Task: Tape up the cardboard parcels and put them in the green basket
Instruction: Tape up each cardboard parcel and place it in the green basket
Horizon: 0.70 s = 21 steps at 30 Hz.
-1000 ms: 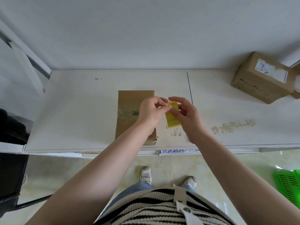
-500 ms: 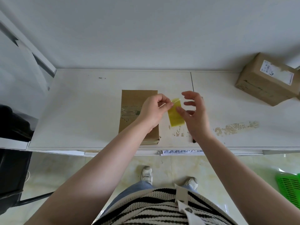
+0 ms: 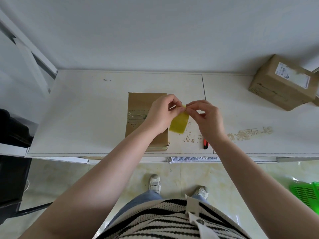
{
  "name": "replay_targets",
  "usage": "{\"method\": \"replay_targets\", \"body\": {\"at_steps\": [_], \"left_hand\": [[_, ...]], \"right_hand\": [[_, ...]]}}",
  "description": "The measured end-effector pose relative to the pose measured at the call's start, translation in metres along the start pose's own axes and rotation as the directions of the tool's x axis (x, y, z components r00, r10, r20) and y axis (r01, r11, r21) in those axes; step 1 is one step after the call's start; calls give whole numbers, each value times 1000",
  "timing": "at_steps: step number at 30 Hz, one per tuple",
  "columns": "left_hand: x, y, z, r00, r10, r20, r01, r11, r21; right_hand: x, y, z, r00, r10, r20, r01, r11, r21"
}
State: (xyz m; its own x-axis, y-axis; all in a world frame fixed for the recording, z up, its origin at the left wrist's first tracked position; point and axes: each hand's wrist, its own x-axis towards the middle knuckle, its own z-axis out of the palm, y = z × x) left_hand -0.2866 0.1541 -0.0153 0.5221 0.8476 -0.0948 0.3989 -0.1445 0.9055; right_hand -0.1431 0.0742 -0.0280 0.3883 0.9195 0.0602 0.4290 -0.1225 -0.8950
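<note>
Two-handed grip (image 3: 184, 109) hiding yellow tape's (image 3: 178, 123) top edge

Matt brown cardboard on the flat parcel (image 3: 138, 107), with a glossy crinkled tape band. Thin, translucent yellow tape strip (image 3: 178, 123). Smooth off-white bench (image 3: 89, 111), scuffed with rough glue residue. Glossy marbled tile floor (image 3: 179, 176). Green slotted plastic basket (image 3: 306, 194). Knitted striped sweater (image 3: 165, 221).

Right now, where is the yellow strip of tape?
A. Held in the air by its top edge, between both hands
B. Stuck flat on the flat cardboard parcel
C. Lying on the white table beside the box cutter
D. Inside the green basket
A: the left hand and the right hand both pinch the top edge of the yellow tape strip, which hangs above the white table.
</note>
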Motion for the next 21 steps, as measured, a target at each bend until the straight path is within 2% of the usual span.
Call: {"method": "replay_targets", "body": {"at_steps": [7,10,12,14,16,18,21], "left_hand": [[-9,2,11,973,201,-117,-192,978,83],[-6,5,9,979,182,-92,-180,983,31],[-4,3,6,967,247,-68,-240,965,103],[-2,1,4,959,279,-54,-268,951,156],[0,-1,4,975,205,-80,-200,977,70],[2,0,6,995,49,-82,-59,990,-126],[7,1,9,982,-176,-73,141,929,-343]], "right_hand": [[16,-12,2,974,227,13,-223,947,232],[18,-13,1,950,307,62,-311,897,313],[17,-14,0,940,331,85,-339,870,358],[19,-14,-2,946,308,103,-325,886,331],[20,-14,-5,958,261,123,-285,922,263],[21,-13,-6,967,225,119,-247,942,226],[21,-11,-7,972,232,44,-235,931,279]]}}
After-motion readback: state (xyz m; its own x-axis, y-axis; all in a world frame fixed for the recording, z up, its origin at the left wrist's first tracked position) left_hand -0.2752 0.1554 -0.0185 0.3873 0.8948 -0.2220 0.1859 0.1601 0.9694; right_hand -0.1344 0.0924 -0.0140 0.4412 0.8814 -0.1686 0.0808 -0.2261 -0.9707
